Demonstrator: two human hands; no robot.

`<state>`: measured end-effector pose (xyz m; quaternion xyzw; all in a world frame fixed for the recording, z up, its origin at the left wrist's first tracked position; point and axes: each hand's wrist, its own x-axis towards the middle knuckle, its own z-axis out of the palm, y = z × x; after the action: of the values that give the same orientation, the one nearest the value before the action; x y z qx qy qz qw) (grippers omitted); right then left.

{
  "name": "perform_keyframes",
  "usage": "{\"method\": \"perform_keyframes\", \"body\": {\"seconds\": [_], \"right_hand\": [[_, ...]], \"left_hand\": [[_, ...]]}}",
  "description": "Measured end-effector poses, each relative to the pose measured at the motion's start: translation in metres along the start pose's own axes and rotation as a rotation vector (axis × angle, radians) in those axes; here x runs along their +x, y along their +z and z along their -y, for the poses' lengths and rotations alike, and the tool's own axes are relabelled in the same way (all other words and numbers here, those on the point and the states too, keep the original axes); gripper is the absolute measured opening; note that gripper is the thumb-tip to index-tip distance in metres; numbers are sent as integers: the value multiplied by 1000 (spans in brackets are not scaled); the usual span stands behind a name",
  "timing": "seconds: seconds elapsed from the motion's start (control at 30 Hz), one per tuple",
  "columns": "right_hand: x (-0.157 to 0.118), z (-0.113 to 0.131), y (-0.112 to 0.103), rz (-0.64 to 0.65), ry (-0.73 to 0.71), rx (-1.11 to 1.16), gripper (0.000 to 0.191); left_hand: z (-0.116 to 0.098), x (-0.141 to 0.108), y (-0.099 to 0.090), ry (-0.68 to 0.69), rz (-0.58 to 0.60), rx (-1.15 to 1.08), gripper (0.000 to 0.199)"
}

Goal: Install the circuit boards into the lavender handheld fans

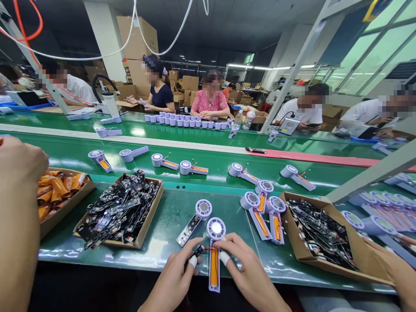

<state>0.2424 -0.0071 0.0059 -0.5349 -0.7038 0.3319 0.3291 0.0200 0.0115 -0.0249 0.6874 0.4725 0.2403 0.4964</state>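
Observation:
A lavender handheld fan (216, 229) lies in front of me, its handle open on an orange battery (213, 266) and thin red wires. My left hand (178, 271) pinches a small black circuit board (194, 252) just left of the handle, close to the wires. At the fan's right side, the thumb and index finger of my right hand (242, 264) grip it near the neck. White covers are on both thumbs. Just behind lies another fan (203, 209), a circuit board (189, 229) showing along its handle.
Boxes of circuit boards stand left (143, 240) and right (308, 255); a box of orange batteries (65, 212) is farther left. Several fans (260, 208) cluster right of centre. More ride the green belt (139, 130). Co-workers' arms (19, 203) reach in at both sides.

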Motion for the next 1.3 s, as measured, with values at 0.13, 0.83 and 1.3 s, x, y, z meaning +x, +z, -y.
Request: {"method": "perform_keyframes", "body": {"seconds": [0.13, 0.83, 1.3], "right_hand": [[-3, -1, -3, 27, -2, -4, 47], [13, -5, 14, -120, 53, 330, 17], [20, 7, 17, -97, 89, 110, 13]], "left_hand": [[-4, 1, 4, 23, -20, 69, 52], [-30, 5, 2, 16, 120, 651, 72], [-21, 5, 14, -19, -114, 12, 31]]}}
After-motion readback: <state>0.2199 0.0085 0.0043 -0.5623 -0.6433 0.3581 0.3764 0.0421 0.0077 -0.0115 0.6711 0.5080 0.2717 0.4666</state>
